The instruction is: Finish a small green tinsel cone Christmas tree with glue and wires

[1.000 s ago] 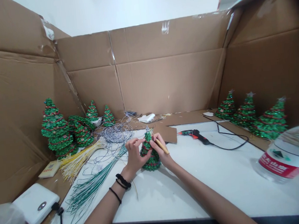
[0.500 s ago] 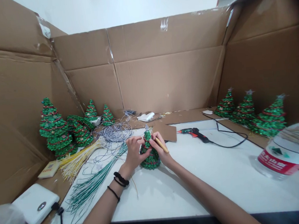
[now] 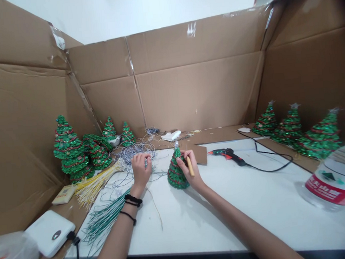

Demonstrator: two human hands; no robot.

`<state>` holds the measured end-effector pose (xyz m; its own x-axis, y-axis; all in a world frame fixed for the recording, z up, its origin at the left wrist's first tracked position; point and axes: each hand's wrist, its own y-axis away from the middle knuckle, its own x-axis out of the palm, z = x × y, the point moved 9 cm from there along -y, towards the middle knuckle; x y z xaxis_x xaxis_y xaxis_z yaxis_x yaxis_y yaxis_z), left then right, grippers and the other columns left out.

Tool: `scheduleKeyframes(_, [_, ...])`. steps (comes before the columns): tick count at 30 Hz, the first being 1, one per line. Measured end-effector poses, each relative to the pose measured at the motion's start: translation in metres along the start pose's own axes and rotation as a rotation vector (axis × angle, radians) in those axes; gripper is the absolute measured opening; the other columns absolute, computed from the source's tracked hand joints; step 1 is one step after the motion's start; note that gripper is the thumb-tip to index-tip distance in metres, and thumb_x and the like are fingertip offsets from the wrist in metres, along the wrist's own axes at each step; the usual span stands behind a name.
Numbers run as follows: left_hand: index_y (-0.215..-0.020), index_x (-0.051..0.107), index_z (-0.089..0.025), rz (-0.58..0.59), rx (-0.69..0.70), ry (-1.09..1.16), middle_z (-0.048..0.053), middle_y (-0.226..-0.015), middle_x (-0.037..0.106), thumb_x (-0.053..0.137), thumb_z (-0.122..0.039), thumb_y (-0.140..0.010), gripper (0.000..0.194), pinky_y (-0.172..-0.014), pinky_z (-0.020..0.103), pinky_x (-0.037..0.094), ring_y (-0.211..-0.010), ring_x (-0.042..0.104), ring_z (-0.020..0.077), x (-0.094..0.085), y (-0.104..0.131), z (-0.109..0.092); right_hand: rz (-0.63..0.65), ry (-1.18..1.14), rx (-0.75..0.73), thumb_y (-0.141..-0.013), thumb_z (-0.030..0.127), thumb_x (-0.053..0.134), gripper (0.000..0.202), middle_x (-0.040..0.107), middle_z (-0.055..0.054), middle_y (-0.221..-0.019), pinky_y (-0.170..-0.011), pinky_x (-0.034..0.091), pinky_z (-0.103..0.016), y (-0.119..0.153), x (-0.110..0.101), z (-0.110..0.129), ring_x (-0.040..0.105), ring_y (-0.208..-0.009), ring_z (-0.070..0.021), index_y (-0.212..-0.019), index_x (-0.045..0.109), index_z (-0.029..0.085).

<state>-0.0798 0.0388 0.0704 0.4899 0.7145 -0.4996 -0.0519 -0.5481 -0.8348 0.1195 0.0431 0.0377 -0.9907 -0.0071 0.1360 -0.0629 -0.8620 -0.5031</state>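
A small green Christmas tree (image 3: pixel 176 172) with red garland and a pale star on top stands on the white table, leaning slightly. My right hand (image 3: pixel 193 168) grips its right side near the upper part. The same hand carries a thin wooden-handled tool (image 3: pixel 190 166) between its fingers; the tool's tip is hidden. To the left, my left hand (image 3: pixel 141 169) is off the tree, over the tangle of silver wire (image 3: pixel 134 152). Its fingers are curled in toward the thumb, and what they pinch is too small to make out.
A glue gun (image 3: pixel 227 153) with a black cord lies right of a brown cardboard piece (image 3: pixel 200 154). Green wires (image 3: pixel 106 216) and yellow wires (image 3: pixel 97 183) lie at left, near a white box (image 3: pixel 50 233). Finished trees (image 3: pixel 320 134) and a big plastic bottle (image 3: pixel 334 184) stand at right.
My left hand has let go of the tree and moved left to the silver wire. My right hand still has the tree and tool. The view has shifted slightly.
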Motion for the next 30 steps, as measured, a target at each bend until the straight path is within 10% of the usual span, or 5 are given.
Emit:
scheduleKeyframes(6, [-0.093,0.058,-0.018,0.593,-0.177,-0.310,0.011,-0.099,0.063,0.044,-0.022,-0.086,0.017,-0.084,0.040,0.038,-0.099,0.053,0.0278,0.045,0.019,0.029,0.025,0.045,-0.058,-0.082,0.040,0.060,0.035,0.048,-0.012,-0.125,-0.099,0.032,-0.042,-0.011,-0.006,-0.002,0.046,-0.117,-0.0216,-0.084,0.029,0.024])
scheduleKeyframes(14, [-0.109,0.052,-0.015,0.777,-0.283,-0.324,0.012,-0.107,0.061,0.054,-0.022,-0.073,0.037,-0.073,0.034,0.044,-0.089,0.060,0.0267,0.047,0.037,0.045,-0.200,0.346,-0.331,-0.085,0.031,0.054,0.023,0.049,-0.007,-0.098,-0.085,0.037,-0.039,0.000,-0.022,0.019,0.050,-0.095,-0.0213,-0.083,0.033,0.024])
scheduleKeyframes(18, [-0.108,0.055,-0.018,0.747,-0.323,-0.343,0.010,-0.107,0.062,0.053,-0.026,-0.077,0.032,-0.084,0.035,0.042,-0.099,0.057,0.0270,0.041,0.031,0.058,-0.143,0.474,-0.543,-0.084,0.024,0.049,0.011,0.051,-0.007,-0.091,-0.081,0.038,-0.041,0.019,-0.008,0.044,0.049,-0.089,-0.0220,-0.081,0.039,0.024])
scheduleKeyframes(24, [-0.127,0.047,-0.013,0.492,-0.571,-0.548,0.020,-0.128,0.049,0.044,-0.008,-0.076,0.051,-0.098,0.046,0.030,-0.123,0.039,0.0338,-0.021,0.023,0.133,0.409,0.584,-0.688,-0.080,0.027,0.049,0.010,0.061,-0.009,-0.100,-0.087,0.039,-0.048,0.058,0.052,0.036,0.051,-0.098,-0.0273,-0.086,0.058,0.027])
scheduleKeyframes(30, [-0.121,0.055,-0.016,0.466,-0.650,-0.547,0.016,-0.116,0.060,0.041,-0.005,-0.076,0.048,-0.097,0.047,0.028,-0.112,0.049,0.0318,-0.038,0.047,0.175,0.491,0.575,-0.648,-0.078,0.013,0.043,0.026,0.060,-0.009,-0.113,-0.093,0.039,-0.047,0.070,0.071,0.025,0.050,-0.108,-0.0265,-0.092,0.061,0.026])
